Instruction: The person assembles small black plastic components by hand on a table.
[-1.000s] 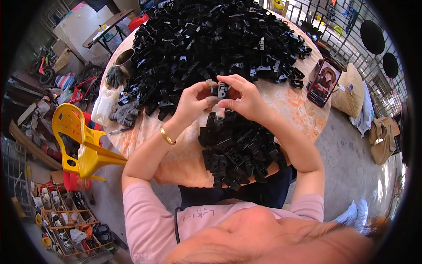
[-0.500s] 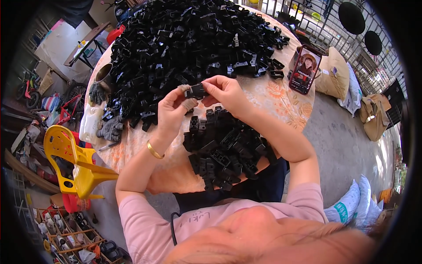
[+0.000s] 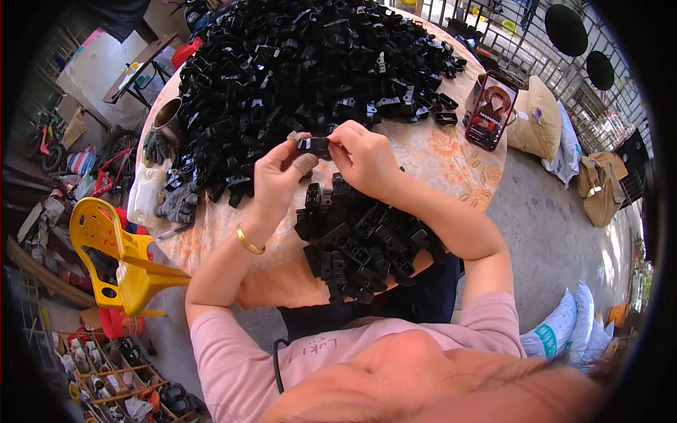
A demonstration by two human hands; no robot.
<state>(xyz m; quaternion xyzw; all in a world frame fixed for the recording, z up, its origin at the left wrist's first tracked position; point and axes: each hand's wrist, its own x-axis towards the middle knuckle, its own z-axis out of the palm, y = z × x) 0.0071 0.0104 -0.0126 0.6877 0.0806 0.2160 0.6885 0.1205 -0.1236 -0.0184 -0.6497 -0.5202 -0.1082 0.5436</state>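
Observation:
A small black plastic part [image 3: 314, 146] is pinched between my two hands above the table. My left hand [image 3: 281, 169], with wrappings on the thumb and a fingertip and a gold bangle on the wrist, grips its left end. The fingers of my right hand [image 3: 363, 158] are closed on its right end. Just beyond my hands rises a large heap of similar black plastic parts [image 3: 296, 70]. A smaller pile of black parts [image 3: 363, 236] lies between my forearms at the near table edge.
A phone [image 3: 491, 111] stands at the right of the round, flower-patterned table [image 3: 451, 166]. Grey gloves [image 3: 178, 204] and a metal cup [image 3: 168, 114] are at its left. A yellow chair [image 3: 127, 257] stands left of the table. Stuffed sacks [image 3: 536, 116] sit on the floor at right.
The black part has turned slightly between my fingers. My right hand's fingers have drawn in and shifted a little on its right end.

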